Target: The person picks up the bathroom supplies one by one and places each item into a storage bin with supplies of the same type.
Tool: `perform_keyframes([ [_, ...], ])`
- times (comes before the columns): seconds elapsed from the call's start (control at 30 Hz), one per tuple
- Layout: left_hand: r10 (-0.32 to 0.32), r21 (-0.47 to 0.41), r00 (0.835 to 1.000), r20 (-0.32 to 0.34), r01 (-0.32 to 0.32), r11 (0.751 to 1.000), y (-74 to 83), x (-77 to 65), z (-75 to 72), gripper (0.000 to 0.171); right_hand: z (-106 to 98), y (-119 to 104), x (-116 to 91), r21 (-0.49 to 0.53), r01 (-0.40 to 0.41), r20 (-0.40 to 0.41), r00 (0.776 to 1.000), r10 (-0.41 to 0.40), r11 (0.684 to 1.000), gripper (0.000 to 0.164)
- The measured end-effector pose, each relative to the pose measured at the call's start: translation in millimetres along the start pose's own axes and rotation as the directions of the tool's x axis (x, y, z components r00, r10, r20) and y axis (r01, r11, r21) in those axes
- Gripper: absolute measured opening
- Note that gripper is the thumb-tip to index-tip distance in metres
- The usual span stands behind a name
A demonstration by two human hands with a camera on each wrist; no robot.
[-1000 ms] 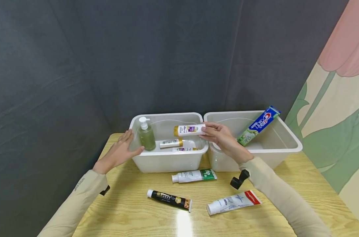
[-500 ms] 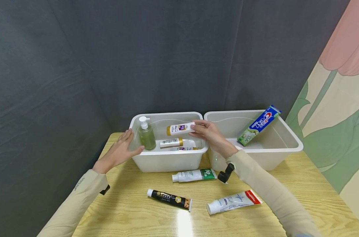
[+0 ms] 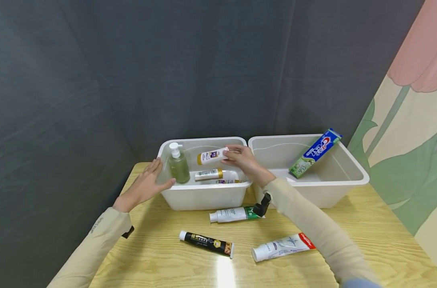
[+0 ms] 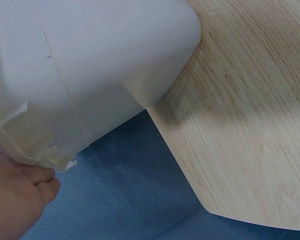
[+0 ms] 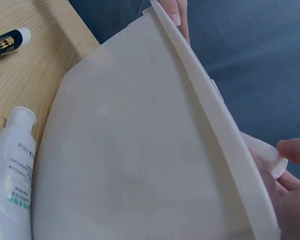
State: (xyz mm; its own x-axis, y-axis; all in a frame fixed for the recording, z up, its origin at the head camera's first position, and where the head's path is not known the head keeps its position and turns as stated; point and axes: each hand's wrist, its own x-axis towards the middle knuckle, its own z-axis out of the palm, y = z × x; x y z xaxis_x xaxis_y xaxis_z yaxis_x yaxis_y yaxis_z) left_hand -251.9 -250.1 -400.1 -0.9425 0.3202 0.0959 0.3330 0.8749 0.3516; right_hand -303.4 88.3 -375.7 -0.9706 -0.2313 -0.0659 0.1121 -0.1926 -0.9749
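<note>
Currently, straight left fingers touch the bin; right fingers pinch a bottle within its rim.

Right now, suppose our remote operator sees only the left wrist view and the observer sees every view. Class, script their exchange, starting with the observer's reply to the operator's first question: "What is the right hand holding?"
Observer: The right hand holds a small white bottle with a yellow cap.
Operator: I see only the outside of the bin at the left hand. What stands inside?
Observer: A green pump bottle stands upright near its left end.
Operator: Does anything lie on the table just in front of that bin?
Observer: Yes, the head view shows a white-and-green tube lying there.
</note>
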Motion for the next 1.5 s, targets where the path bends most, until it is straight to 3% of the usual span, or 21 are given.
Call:
perform_keyframes([
  [0.73,0.01,-0.001,1.0,-0.003,-0.01,1.0,-2.6,-0.8,-1.3,0.099,17,17,28,0.039,-0.071,-0.098,0.992,0.075,0.997,0.044],
  [0.87,0.015,-0.001,1.0,-0.009,-0.015,1.0,-4.1,-1.0,-2.0,0.099,19,20,32,0.026,-0.08,-0.081,0.993,0.082,0.996,0.043],
  [1.1,0.016,-0.004,1.0,-0.009,-0.016,1.0,-4.7,-1.0,-0.8,0.099,20,22,31,-0.039,-0.116,-0.071,0.991,0.113,0.992,0.047],
  [1.5,0.014,0.004,1.0,-0.006,-0.014,1.0,-3.3,-1.7,-2.2,0.099,21,19,31,-0.037,-0.145,-0.099,0.985,0.141,0.989,0.043],
])
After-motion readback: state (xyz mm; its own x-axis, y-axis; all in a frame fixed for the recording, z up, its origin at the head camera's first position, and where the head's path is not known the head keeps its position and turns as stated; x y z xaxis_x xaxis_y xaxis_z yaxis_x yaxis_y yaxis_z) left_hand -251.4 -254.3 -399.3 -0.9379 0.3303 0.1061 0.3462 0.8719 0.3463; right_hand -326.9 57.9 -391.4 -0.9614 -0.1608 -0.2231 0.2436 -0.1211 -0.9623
